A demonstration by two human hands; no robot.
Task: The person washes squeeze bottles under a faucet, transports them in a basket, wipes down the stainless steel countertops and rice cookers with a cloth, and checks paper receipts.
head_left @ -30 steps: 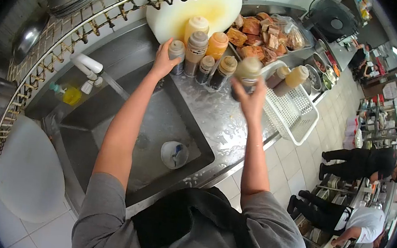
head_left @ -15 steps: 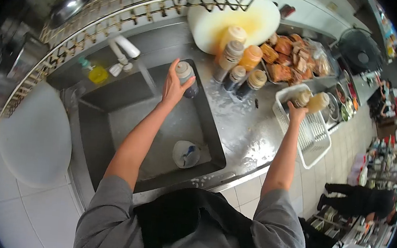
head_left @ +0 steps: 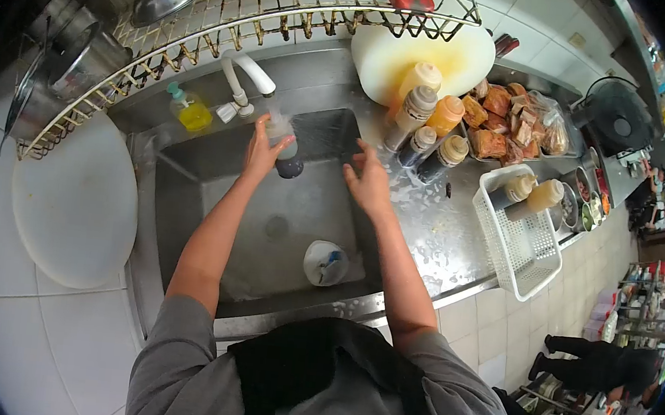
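- Rinsing is judged to be the step in hand: a squeeze bottle of clear plastic with a dark base (head_left: 281, 130) is held below the white curved tap (head_left: 257, 75), where water seems to break over its top.
- The bottle is gripped by the left hand (head_left: 261, 154), its fingers curled around one side and the thumb laid on the other; it is held above the grey steel sink (head_left: 269, 201), clear of the floor of it.
- By the right hand (head_left: 369, 181) nothing is held; its fingers are loosely spread near the sink's right edge, apart from the bottle.
- On the sink floor a round white bowl (head_left: 315, 263) is seen, with something blue inside.
- On the wet steel table (head_left: 441, 238) five more bottles are grouped; two others are held in a white perforated plastic basket (head_left: 497, 241).
- For the next move, a steady left grip and turning of the bottle under the stream seem called for, the free hand being available for rubbing.
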